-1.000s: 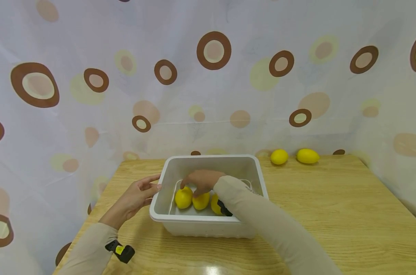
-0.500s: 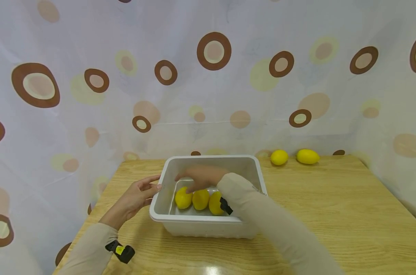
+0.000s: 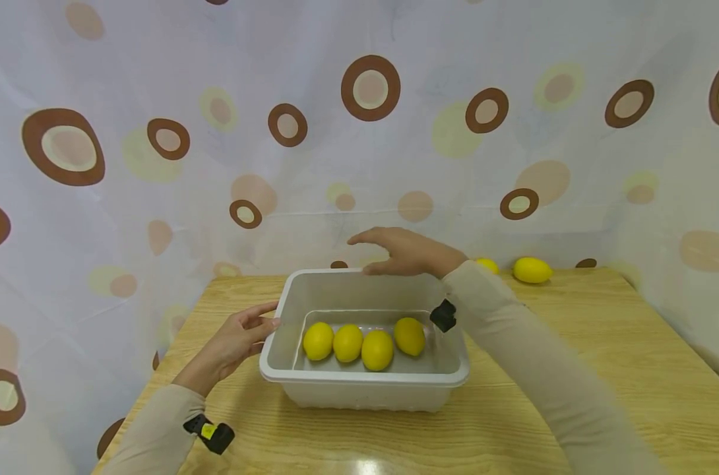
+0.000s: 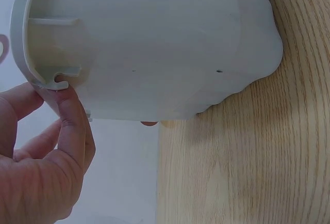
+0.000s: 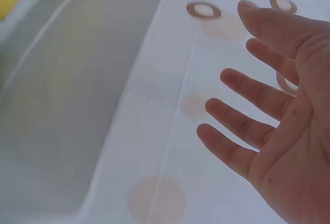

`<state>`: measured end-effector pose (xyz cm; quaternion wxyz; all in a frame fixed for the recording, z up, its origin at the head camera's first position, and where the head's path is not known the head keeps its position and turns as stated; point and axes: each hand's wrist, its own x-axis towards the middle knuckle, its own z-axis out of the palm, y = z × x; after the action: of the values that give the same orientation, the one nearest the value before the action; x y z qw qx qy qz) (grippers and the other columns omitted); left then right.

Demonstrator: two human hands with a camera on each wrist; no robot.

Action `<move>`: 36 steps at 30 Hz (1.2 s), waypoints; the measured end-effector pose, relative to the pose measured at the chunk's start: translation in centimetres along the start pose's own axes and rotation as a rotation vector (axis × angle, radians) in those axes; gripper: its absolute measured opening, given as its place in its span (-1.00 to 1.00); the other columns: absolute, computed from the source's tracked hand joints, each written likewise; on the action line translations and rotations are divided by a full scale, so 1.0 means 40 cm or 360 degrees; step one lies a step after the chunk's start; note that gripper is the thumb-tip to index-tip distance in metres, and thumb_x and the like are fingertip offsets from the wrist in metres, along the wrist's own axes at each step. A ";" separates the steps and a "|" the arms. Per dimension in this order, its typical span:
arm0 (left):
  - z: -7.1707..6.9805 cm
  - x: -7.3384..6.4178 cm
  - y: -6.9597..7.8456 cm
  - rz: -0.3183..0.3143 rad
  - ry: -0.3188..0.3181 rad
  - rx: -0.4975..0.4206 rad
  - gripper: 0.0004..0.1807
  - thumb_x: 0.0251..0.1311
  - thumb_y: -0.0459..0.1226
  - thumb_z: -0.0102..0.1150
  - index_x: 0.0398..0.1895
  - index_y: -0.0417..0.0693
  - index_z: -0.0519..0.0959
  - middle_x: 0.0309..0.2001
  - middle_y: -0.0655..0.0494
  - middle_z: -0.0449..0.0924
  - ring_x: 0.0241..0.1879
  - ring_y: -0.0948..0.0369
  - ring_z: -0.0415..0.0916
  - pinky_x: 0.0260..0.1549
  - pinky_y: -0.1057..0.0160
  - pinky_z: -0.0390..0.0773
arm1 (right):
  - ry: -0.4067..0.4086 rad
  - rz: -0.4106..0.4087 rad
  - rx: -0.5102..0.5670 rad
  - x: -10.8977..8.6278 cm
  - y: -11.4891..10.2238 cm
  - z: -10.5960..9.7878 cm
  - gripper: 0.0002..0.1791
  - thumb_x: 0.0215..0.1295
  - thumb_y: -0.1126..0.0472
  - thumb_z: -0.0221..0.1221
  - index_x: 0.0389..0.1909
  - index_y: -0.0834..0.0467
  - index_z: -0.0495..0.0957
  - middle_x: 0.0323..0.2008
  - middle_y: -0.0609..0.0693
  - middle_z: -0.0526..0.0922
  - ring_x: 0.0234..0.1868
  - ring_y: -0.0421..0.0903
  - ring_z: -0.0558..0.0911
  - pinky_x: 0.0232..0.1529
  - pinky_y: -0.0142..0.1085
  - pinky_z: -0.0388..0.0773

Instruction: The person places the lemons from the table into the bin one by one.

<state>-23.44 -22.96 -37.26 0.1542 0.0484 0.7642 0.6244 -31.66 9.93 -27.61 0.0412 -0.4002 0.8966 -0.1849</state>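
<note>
A light grey plastic bin (image 3: 362, 379) stands on the table with several yellow lemons (image 3: 377, 349) lying on its floor. Three are close together in a row from the left, and another lemon (image 3: 409, 336) leans a little farther right. My left hand (image 3: 237, 340) pinches the bin's left rim; in the left wrist view, the fingers (image 4: 72, 116) are curled under the rim's lip. Above the bin's back rim hovers my right hand (image 3: 409, 252), holding nothing. Its fingers (image 5: 242, 123) are spread and relaxed in the right wrist view.
At the table's back right lies a lemon (image 3: 531, 270), and beside it another lemon (image 3: 487, 264) is partly hidden by the right sleeve. A patterned curtain (image 3: 359, 165) hangs right behind the table's back edge. The wooden table (image 3: 603, 349) extends to the right.
My right hand has risen out of the bin, away from the lemons, and moved right and back over the rear rim. The rightmost lemon in the bin has come into view. My left hand stays put.
</note>
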 end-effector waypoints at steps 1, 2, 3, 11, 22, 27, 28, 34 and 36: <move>0.000 0.000 0.000 -0.0001 -0.0002 -0.0001 -0.33 0.36 -0.16 0.09 0.46 -0.16 0.14 -0.02 -0.06 0.54 -0.09 0.21 0.57 -0.05 0.21 0.59 | 0.0036 0.0020 -0.0002 -0.015 0.014 -0.011 -0.38 0.32 0.10 0.21 0.37 0.08 0.30 0.36 0.08 0.31 0.38 0.06 0.26 0.36 -0.02 0.19; 0.000 0.000 0.001 -0.0001 0.0000 -0.0001 -0.33 0.37 -0.17 0.09 0.46 -0.15 0.14 -0.02 -0.05 0.54 -0.09 0.21 0.57 -0.05 0.21 0.59 | 0.0068 0.0044 -0.0007 -0.030 0.029 -0.020 -0.38 0.33 0.10 0.20 0.37 0.09 0.29 0.36 0.09 0.31 0.38 0.07 0.26 0.36 -0.01 0.20; 0.001 0.000 0.001 -0.0004 0.0002 -0.0002 -0.34 0.37 -0.17 0.08 0.46 -0.15 0.14 -0.02 -0.05 0.54 -0.10 0.21 0.57 -0.05 0.21 0.59 | 0.0103 0.0064 -0.0016 -0.045 0.043 -0.029 -0.39 0.33 0.11 0.20 0.37 0.12 0.30 0.36 0.11 0.31 0.37 0.09 0.26 0.35 0.01 0.20; 0.001 -0.004 0.000 -0.0021 0.0026 0.0007 -0.34 0.36 -0.17 0.09 0.45 -0.15 0.15 0.00 -0.10 0.53 -0.10 0.20 0.56 -0.05 0.21 0.59 | 0.0378 0.0433 -0.0191 -0.157 0.173 -0.037 -0.45 0.40 0.10 0.11 0.32 0.25 0.31 0.30 0.29 0.33 0.28 0.29 0.32 0.25 0.17 0.26; -0.001 -0.001 -0.001 -0.0002 0.0017 0.0008 -0.34 0.36 -0.17 0.09 0.45 -0.16 0.15 0.04 -0.17 0.52 -0.08 0.19 0.57 -0.02 0.19 0.58 | 0.0455 0.0819 -0.0266 -0.230 0.370 0.095 -0.44 0.38 0.13 0.05 0.25 0.44 0.31 0.22 0.49 0.29 0.16 0.48 0.32 0.18 0.29 0.25; 0.000 -0.001 0.001 -0.0007 0.0006 0.0018 -0.34 0.37 -0.17 0.09 0.45 -0.17 0.15 0.04 -0.17 0.52 -0.08 0.18 0.56 -0.02 0.18 0.58 | 0.0317 0.0916 -0.0265 -0.270 0.454 0.185 -0.33 0.30 0.15 0.10 0.34 0.39 0.18 0.31 0.48 0.12 0.18 0.57 0.22 0.04 0.38 0.32; 0.000 -0.002 0.001 -0.0008 0.0008 0.0020 -0.34 0.37 -0.17 0.09 0.45 -0.17 0.15 0.04 -0.16 0.52 -0.08 0.18 0.56 -0.02 0.18 0.58 | 0.0297 0.0932 -0.0249 -0.277 0.467 0.198 -0.31 0.28 0.16 0.11 0.35 0.38 0.15 0.33 0.47 0.08 0.20 0.57 0.19 0.03 0.38 0.32; -0.001 -0.001 0.001 -0.0011 0.0014 0.0026 -0.33 0.36 -0.15 0.09 0.45 -0.15 0.15 0.02 -0.13 0.53 -0.08 0.19 0.56 -0.01 0.17 0.58 | 0.0257 0.0955 -0.0187 -0.293 0.507 0.235 -0.18 0.19 0.23 0.15 0.41 0.36 0.00 0.39 0.47 -0.14 0.24 0.62 0.06 0.08 0.41 0.23; 0.000 -0.001 0.002 -0.0009 0.0012 0.0024 -0.33 0.36 -0.15 0.09 0.45 -0.15 0.15 0.03 -0.14 0.52 -0.08 0.19 0.56 -0.01 0.17 0.57 | 0.0226 0.0963 -0.0171 -0.293 0.510 0.237 -0.16 0.19 0.23 0.15 0.42 0.36 -0.03 0.40 0.48 -0.15 0.25 0.62 0.04 0.11 0.41 0.20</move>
<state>-23.43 -22.97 -37.18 0.1528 0.0450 0.7695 0.6184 -35.97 28.15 -44.71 0.0106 -0.1029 0.9841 -0.1442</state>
